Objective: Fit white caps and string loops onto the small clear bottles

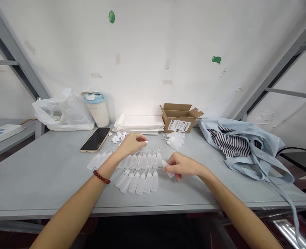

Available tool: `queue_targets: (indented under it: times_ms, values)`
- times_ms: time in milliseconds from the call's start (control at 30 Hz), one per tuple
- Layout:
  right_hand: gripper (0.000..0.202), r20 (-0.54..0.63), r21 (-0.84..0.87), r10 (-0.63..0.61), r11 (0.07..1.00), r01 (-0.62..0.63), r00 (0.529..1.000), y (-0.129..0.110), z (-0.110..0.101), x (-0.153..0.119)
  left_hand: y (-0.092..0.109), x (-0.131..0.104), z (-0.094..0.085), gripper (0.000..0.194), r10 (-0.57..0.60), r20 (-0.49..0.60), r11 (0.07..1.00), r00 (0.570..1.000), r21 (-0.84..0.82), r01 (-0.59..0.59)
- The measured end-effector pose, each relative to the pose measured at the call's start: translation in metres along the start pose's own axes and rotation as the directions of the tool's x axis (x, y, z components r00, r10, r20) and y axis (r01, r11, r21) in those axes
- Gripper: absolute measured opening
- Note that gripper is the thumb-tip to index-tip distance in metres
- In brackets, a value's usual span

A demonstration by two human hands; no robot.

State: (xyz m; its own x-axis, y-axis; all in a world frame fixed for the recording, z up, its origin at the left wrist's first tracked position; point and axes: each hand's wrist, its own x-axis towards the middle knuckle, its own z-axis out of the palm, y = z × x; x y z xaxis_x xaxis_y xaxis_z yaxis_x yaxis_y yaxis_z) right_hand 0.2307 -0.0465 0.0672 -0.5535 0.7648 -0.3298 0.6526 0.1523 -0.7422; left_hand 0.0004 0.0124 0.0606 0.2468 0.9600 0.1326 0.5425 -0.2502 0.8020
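Note:
My left hand (132,143) is closed in a pinch on a small white cap (146,141), with a thin point showing at its end. My right hand (182,165) grips a small translucent squeeze bottle (170,173), partly covered by the fingers. Between and below the hands lie rows of similar bottles with thin curved tubes at their necks; a front-row bottle (134,183) is among them. Behind my left wrist is a scatter of loose white caps (116,139). Beyond my right hand lies a heap of small translucent pieces with thin ends (175,140).
A phone (96,139), a blue-lidded cup (98,112) and a white plastic bag (64,114) are at the left. Along the wall are a stack of white sheets (140,121) and an open cardboard box (180,119). A light blue cloth bag (262,138) lies right.

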Motion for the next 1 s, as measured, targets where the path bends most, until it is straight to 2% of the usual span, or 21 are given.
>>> queue_targets:
  times_ms: [233,333,433,500,600,733,1000]
  values:
    - [0.029,-0.224,0.220,-0.149,0.955,0.199,0.963,-0.002,-0.003,0.003,0.004,-0.002,-0.003,0.028,-0.117,0.090,0.926,0.989,-0.350,0.142]
    - [0.029,-0.266,0.273,-0.217,0.918,0.289,0.939,-0.001,-0.002,0.006,0.010,-0.006,0.000,0.029,-0.082,0.178,0.851,0.981,-0.499,0.162]
    - [0.029,-0.239,0.346,-0.249,0.881,0.322,0.939,0.000,0.000,0.009,0.018,-0.010,0.006,0.027,0.002,0.247,0.766,0.969,-0.624,0.157]
    - [0.029,-0.208,0.401,-0.250,0.860,0.316,0.946,0.000,0.002,0.011,0.022,-0.013,0.010,0.026,0.058,0.253,0.715,0.966,-0.686,0.137]
    - [0.030,-0.192,0.451,-0.250,0.836,0.312,0.949,0.000,0.005,0.014,0.026,-0.015,0.015,0.026,0.076,0.241,0.681,0.967,-0.722,0.126]
    - [0.031,-0.197,0.476,-0.258,0.819,0.322,0.946,-0.001,0.006,0.015,0.028,-0.017,0.018,0.029,0.024,0.242,0.706,0.970,-0.691,0.155]
    - [0.035,-0.208,0.414,-0.255,0.852,0.321,0.944,-0.003,0.005,0.013,0.025,-0.017,0.019,0.023,0.065,0.282,0.723,0.957,-0.674,0.150]
